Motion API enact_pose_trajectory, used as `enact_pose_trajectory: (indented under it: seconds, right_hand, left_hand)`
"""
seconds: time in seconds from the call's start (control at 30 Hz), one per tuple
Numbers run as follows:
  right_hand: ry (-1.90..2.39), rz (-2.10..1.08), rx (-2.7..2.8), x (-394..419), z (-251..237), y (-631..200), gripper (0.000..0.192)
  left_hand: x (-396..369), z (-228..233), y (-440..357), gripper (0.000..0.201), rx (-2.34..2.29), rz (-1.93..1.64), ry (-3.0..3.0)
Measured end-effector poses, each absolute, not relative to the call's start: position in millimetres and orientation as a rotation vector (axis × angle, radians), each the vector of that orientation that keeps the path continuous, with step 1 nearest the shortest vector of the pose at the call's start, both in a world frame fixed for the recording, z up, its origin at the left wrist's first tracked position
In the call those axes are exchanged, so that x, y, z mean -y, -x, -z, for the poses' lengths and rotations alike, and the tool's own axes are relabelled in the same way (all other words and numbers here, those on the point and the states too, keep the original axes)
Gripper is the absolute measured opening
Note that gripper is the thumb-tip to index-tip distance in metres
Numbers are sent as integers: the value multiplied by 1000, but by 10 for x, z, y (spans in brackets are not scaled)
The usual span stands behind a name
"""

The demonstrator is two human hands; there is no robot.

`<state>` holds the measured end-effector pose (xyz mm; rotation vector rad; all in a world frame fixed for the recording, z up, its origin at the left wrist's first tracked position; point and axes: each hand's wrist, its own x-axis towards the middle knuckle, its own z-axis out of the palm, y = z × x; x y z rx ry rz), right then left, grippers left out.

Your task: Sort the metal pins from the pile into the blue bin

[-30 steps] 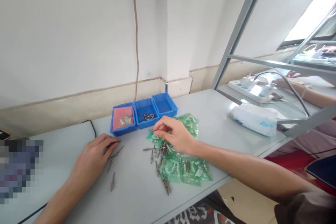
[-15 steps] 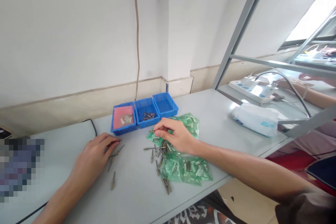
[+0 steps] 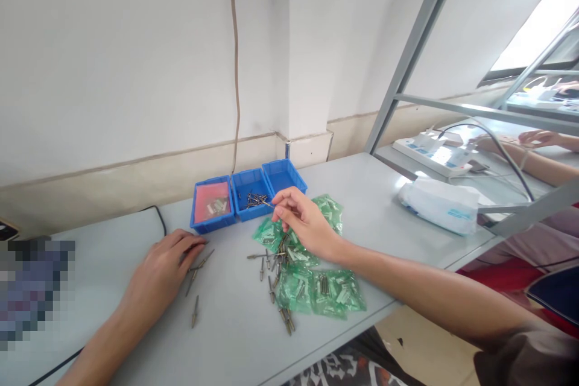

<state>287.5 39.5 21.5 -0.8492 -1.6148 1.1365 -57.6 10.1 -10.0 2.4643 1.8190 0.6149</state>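
Note:
My right hand (image 3: 305,220) pinches a thin metal rivet (image 3: 268,204) at the front right edge of the middle blue bin (image 3: 248,176), which holds several rivets (image 3: 257,199). Below that hand, a pile of loose rivets (image 3: 279,260) lies against green plastic bags (image 3: 316,291) of small metal parts. My left hand (image 3: 169,259) rests on the table with thumb and fingers drawn together; a dark tip shows at its fingertips, too small to name. Beside it lie a few loose rivets (image 3: 195,312).
To the left stands a blue bin (image 3: 194,217) with a pink sheet and a bag of small parts; another blue bin (image 3: 284,178) is at the right. A white plastic package (image 3: 438,205) and a power strip (image 3: 434,154) lie near the metal frame (image 3: 409,54). A person's arm (image 3: 538,163) is beyond.
My right hand has moved slightly up and right, and the rivet in it now points at the middle bin. My left hand has stayed in place.

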Motion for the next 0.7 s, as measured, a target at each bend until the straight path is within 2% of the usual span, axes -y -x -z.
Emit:
enact_pose_trajectory:
  seconds: [0.1, 0.37, 0.7]
  right_hand:
    - [871, -1051, 1659, -378, -220, -2885, 13]
    - [999, -694, 1878, -363, -234, -2898, 20]
    - [1070, -547, 2143, -431, -132, -2916, 52]
  left_hand:
    - [-101, 101, 577, 47, -1788, -628, -2481]
    - [-99, 75, 584, 40, -1774, -542, -2513]
    - [-124, 142, 609, 36, -1698, -543, -2609]
